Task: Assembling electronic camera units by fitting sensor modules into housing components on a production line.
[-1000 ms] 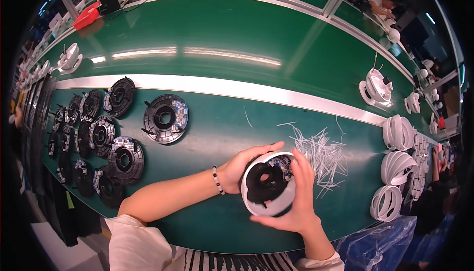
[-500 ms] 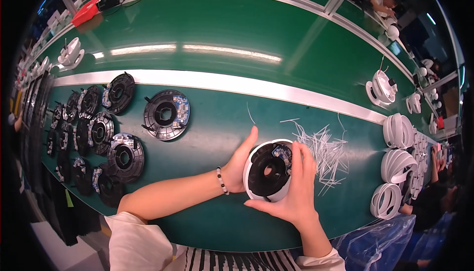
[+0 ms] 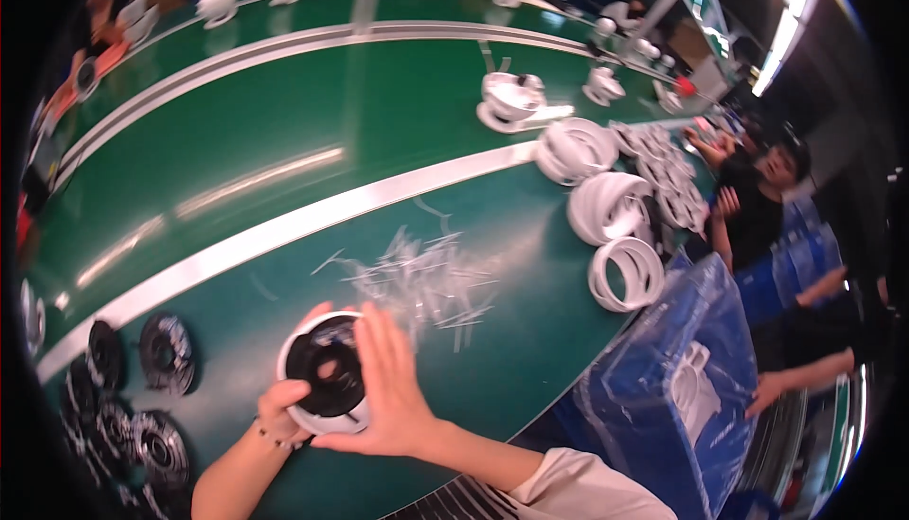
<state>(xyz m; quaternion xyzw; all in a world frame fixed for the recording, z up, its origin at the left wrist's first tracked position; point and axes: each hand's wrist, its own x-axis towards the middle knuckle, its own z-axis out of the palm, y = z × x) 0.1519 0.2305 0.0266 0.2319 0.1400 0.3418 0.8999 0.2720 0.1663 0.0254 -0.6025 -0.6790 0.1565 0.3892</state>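
Both of my hands hold a round white housing [image 3: 295, 349] over the near part of the green table. A black disc [image 3: 343, 395] with a central hole sits inside its rim; the circuit board on it is blurred now. My left hand [image 3: 281, 406], with a beaded bracelet at the wrist, grips the housing's left side, thumb on the rim. Along the right side lies my right hand [image 3: 390, 392], fingers together and thumb under the lower edge. Just beyond them is a loose pile of thin white strips [image 3: 417, 278].
Several black discs [image 3: 166, 354] stand at the lower left. Stacked white rings [image 3: 625, 274] line the right edge, beside a plastic-lined blue bin [image 3: 653, 425]. Another person's hand [image 3: 765, 392] touches that bin. White assemblies [image 3: 511, 98] stand on the green surface beyond the metal strip.
The view has swung to the right, bringing the blue bin and a co-worker into sight. My left hand has closed onto the housing, its thumb now over the rim. The right hand keeps its grip.
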